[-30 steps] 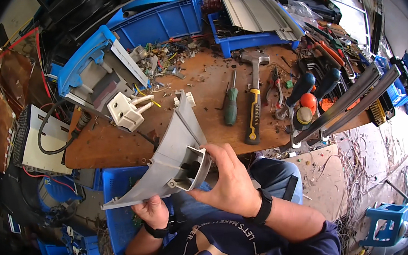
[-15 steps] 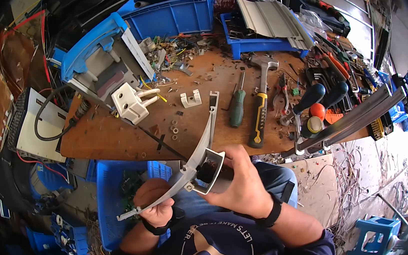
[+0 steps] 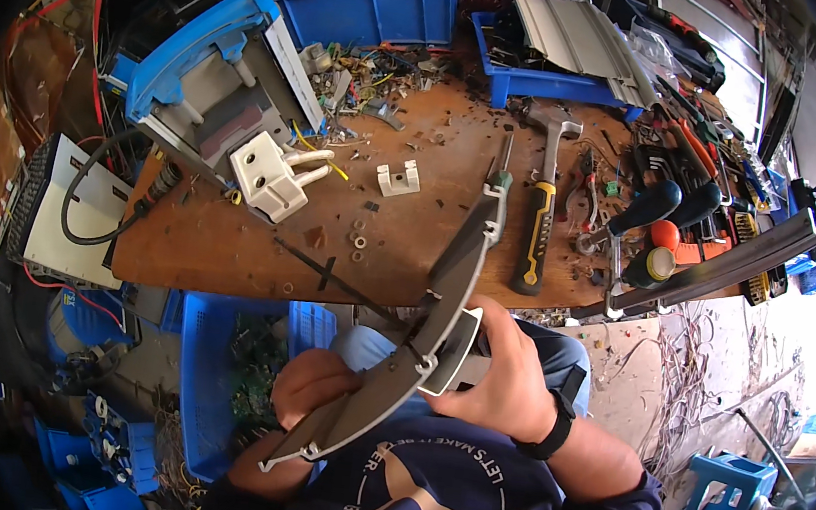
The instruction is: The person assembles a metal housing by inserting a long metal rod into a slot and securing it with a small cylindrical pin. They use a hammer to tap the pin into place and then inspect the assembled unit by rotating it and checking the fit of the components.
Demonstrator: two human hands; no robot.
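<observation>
A long curved grey panel (image 3: 423, 342) slants across my lap, with a white box-like housing on its right side. My right hand (image 3: 511, 383) grips it at that housing. Close to the panel's lower left end, my left hand (image 3: 315, 385) is curled at its edge, its fingertips partly hidden behind the panel. The panel's upper end overlaps the handle of a green screwdriver (image 3: 506, 155) on the wooden table. Just right of that lies a hammer (image 3: 538, 209) with a black and yellow grip. A white plastic bracket (image 3: 398, 179) and a larger cream two-pronged fitting (image 3: 271, 177) lie farther left.
A blue-framed machine part (image 3: 198, 65) stands at the table's left. Blue crates (image 3: 370, 14) and scrap line the back. Pliers (image 3: 584, 190) and many tools crowd the right, beside long dark strips (image 3: 718, 275). Below the table sits a blue basket (image 3: 198, 372) with green circuit boards.
The curved panel has turned, so its broad grey face shows and the housing's opening is mostly out of sight. Its upper end has swung right, over the screwdriver.
</observation>
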